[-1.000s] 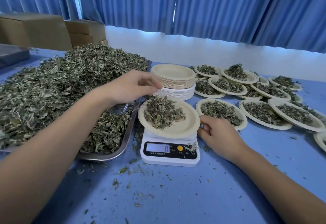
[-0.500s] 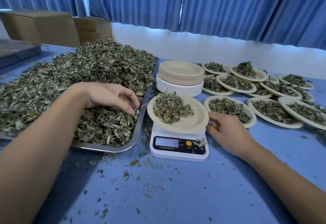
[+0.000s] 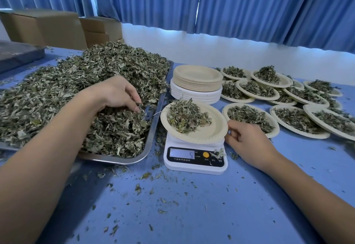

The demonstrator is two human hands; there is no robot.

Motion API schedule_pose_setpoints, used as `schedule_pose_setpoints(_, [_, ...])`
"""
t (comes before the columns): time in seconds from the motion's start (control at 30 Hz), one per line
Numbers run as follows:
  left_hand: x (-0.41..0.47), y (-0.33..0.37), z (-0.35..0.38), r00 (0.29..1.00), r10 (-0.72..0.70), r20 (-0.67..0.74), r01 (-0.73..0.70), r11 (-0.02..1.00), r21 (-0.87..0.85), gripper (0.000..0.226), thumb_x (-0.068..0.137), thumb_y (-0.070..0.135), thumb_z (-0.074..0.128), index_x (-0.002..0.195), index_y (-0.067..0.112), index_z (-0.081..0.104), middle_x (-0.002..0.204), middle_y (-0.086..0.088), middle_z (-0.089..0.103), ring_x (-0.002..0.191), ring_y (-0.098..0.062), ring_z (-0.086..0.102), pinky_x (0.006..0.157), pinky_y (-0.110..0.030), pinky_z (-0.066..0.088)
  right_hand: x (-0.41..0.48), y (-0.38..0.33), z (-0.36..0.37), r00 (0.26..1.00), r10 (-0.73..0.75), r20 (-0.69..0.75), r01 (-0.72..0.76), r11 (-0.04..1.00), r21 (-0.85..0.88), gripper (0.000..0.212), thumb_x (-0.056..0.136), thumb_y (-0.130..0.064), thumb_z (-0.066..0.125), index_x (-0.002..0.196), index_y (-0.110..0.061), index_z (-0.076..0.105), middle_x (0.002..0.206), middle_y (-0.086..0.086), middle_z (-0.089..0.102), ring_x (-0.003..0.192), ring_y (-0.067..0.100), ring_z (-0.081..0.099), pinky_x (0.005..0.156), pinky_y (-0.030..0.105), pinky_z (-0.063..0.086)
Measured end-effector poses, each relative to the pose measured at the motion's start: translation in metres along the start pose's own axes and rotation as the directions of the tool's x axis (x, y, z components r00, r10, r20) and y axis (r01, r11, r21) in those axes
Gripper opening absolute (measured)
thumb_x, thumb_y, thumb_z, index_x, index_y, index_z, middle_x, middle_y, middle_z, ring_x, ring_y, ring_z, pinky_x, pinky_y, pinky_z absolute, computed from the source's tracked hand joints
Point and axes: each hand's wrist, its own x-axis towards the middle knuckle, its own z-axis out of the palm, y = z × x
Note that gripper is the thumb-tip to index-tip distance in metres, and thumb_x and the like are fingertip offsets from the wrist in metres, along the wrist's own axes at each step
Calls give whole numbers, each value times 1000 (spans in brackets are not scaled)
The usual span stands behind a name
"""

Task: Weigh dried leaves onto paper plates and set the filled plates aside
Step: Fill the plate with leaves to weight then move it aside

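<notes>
On the scale [image 3: 196, 159], the paper plate [image 3: 211, 130] holds dried leaves [image 3: 187, 118]: weighing is in hand. The left hand [image 3: 115, 93] clamps its grip on leaves in the tray [image 3: 152, 136]; the right hand [image 3: 249, 142] is at the plate rim, and its grip I cannot tell. Next, likely, a gentle top-up.

Daylight came through the blue curtains [image 3: 249, 3], brightest at the centre gap, and gave everything a blue cast. Shadows on the desk [image 3: 192, 205] were soft and diffuse. Wide-angle bending at the edges; cardboard boxes [image 3: 44, 26] looked soft, centre sharp, scale readout [image 3: 182, 153] slightly washed.
</notes>
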Motion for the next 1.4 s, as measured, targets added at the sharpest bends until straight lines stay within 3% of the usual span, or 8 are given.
schedule_pose_setpoints(0.23, [-9,17,0,922,111,-372,-185,968,-170,17,76,10,85,84,22,75,85,-3,73,83,-22,67,69,-31,51,0,0,-1,1000,-12,10,12,1000,-5,51,95,-15,66,66,-51,43,63,3,49,51,12,39,53,30,36])
schedule_pose_setpoints(0.4, [-24,48,2,952,141,-272,-270,804,-529,22,74,5,84,91,16,76,83,3,77,72,-9,71,73,-28,58,-1,0,-1,1000,-18,12,18,1000,12,52,94,-15,65,66,-54,44,57,1,46,50,12,39,52,28,34])
schedule_pose_setpoints(0.57, [-30,80,23,948,249,-200,-319,715,-622,22,73,4,84,92,13,77,82,0,77,72,-10,70,67,-24,55,-1,1,-1,1000,-16,14,15,999,41,52,96,-16,65,66,-54,46,53,-3,41,50,11,38,54,30,36])
schedule_pose_setpoints(0.77, [-23,91,49,930,368,-27,-330,798,-504,28,76,15,87,101,23,78,98,4,78,90,-8,72,74,-26,53,0,5,-1,1000,-5,17,4,999,47,43,96,-16,66,65,-33,41,56,5,47,50,9,35,55,34,39])
schedule_pose_setpoints(0.9, [-13,71,32,923,360,-138,-378,781,-496,18,87,20,78,105,21,76,93,1,78,82,-12,74,64,-24,50,0,4,0,1000,0,24,-1,999,44,46,96,-16,66,64,-34,40,56,6,48,49,9,35,55,31,36])
schedule_pose_setpoints(1.0, [0,44,16,934,323,-150,-349,913,-209,12,91,22,73,100,30,74,85,6,77,80,-12,74,65,-24,51,0,4,0,1000,8,20,-9,999,51,48,96,-15,66,62,-35,39,56,7,48,49,9,35,54,32,36])
schedule_pose_setpoints(1.13, [8,12,11,954,188,235,-236,951,198,22,86,33,76,107,35,71,88,13,73,87,-9,69,89,-34,49,-1,5,0,1000,-3,23,2,999,47,45,96,-16,67,64,-32,39,57,7,47,50,9,35,54,31,35])
schedule_pose_setpoints(1.4, [8,6,27,942,153,300,-217,957,193,24,76,12,86,94,18,70,90,-7,76,84,-22,68,89,-39,52,0,3,-1,1000,5,24,-6,999,36,42,96,-15,66,65,-28,41,56,8,47,50,10,35,55,31,36])
